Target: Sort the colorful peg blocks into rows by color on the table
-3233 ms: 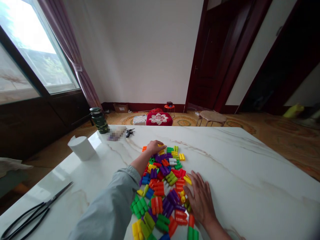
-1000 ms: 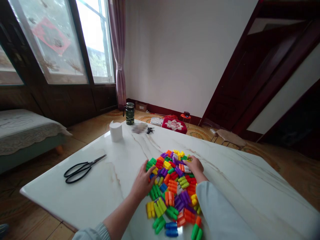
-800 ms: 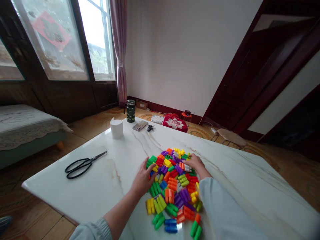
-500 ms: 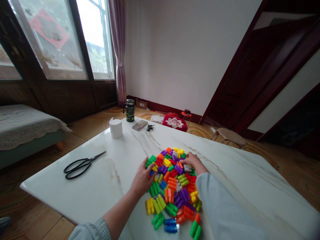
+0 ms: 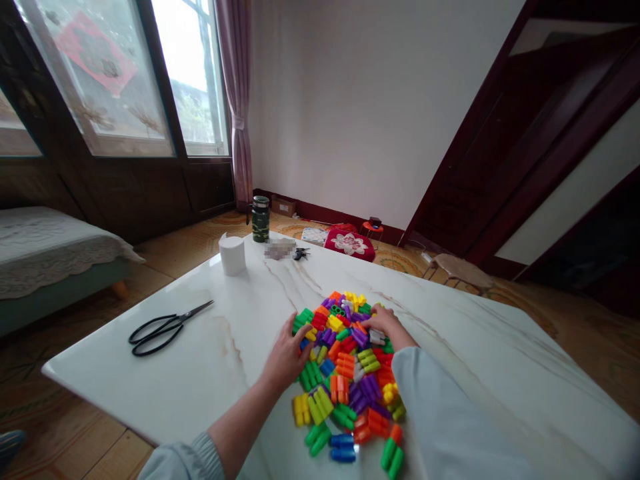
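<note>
A heap of bright plastic building blocks (image 5: pixel 345 365), in green, yellow, orange, purple, blue and red, spreads over the marble-look table (image 5: pixel 200 393). My left hand (image 5: pixel 289 351) rests against the heap's left edge, fingers apart and curved around green and yellow blocks. On the far right side of the heap, my right hand (image 5: pixel 386 323) touches the blocks with its fingers spread; part of them is hidden among the pieces. Neither hand has a block lifted. Nearest to me lie a blue block (image 5: pixel 343 448) and a green block with an orange piece on it (image 5: pixel 393 455).
Black-handled scissors (image 5: pixel 167 330) lie on the left of the table. Toward the far corner stand a white paper roll (image 5: pixel 233 256) and a camouflage-patterned flask (image 5: pixel 261 220). Keys (image 5: pixel 301 253) lie beside a blurred-out item (image 5: pixel 280 249). A stool (image 5: pixel 457 272) stands beyond the table.
Both hands stay in nearly the same place around the blocks. The view has shifted very slightly, and the item beside the keys, a phone before, is now pixelated.
</note>
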{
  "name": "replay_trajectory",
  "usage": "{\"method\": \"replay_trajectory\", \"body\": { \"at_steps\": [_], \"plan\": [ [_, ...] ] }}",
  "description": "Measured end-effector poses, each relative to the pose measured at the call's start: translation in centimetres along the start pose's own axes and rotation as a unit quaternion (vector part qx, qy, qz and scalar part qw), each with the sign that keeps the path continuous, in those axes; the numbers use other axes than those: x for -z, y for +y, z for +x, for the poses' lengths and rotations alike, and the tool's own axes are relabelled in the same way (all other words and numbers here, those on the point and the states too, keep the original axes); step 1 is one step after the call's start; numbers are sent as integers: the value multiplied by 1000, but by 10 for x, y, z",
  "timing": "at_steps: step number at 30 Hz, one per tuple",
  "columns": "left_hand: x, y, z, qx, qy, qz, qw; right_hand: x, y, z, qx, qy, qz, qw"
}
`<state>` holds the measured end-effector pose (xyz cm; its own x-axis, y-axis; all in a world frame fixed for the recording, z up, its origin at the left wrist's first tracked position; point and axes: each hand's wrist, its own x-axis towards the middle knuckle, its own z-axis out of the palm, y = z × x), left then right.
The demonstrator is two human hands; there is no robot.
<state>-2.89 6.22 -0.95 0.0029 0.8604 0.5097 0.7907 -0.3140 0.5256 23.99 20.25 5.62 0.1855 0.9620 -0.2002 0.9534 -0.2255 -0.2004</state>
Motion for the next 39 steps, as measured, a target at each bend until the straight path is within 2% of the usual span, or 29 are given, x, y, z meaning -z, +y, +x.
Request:
{"method": "replay_trajectory", "body": {
  "at_steps": [7, 11, 13, 16, 18, 20, 22, 25, 28, 31, 33, 34, 37, 39],
  "plan": [
    [-1, -1, 0, -4, -5, 6, 1000, -8, 3, -9, 66, 51, 46, 995],
    [-2, -3, 0, -5, -5, 13, 1000, -6, 2, -21, 75, 108, 79, 988],
    [-2, -4, 1, -8, -6, 15, 1000, -4, 0, -33, 77, 167, 144, 972],
    [-3, -4, 2, -13, -8, 13, 1000, -8, -5, -63, 100, 241, 307, 915],
    [-3, -5, 2, -15, -8, 8, 1000, -16, -8, -90, 121, 232, 396, 880],
    [-2, -6, 2, -16, -5, 1, 1000, -27, -9, -118, 132, 204, 450, 859],
    [1, -7, 4, -16, -9, -11, 1000, -39, -10, -142, 122, 189, 481, 847],
    [10, -2, 10, -10, -45, -20, 999, -49, -11, -164, 90, 157, 515, 838],
    [20, 18, 20, 12, -62, -24, 998, -49, -14, -172, 96, 137, 527, 833],
    [25, 49, 28, 17, -45, -118, 992, -42, -18, -175, 136, 164, 519, 828],
    [24, 68, 29, 43, -39, -252, 966, -38, -20, -178, 161, 163, 524, 820],
    [22, 77, 29, 71, -47, -330, 940, -38, -21, -180, 171, 154, 528, 817],
    [17, 93, 23, 185, -85, -536, 819, -39, -24, -186, 181, 129, 535, 815],
    [14, 100, 18, 244, -81, -627, 736, -40, -26, -189, 180, 126, 529, 820]
  ]
}}
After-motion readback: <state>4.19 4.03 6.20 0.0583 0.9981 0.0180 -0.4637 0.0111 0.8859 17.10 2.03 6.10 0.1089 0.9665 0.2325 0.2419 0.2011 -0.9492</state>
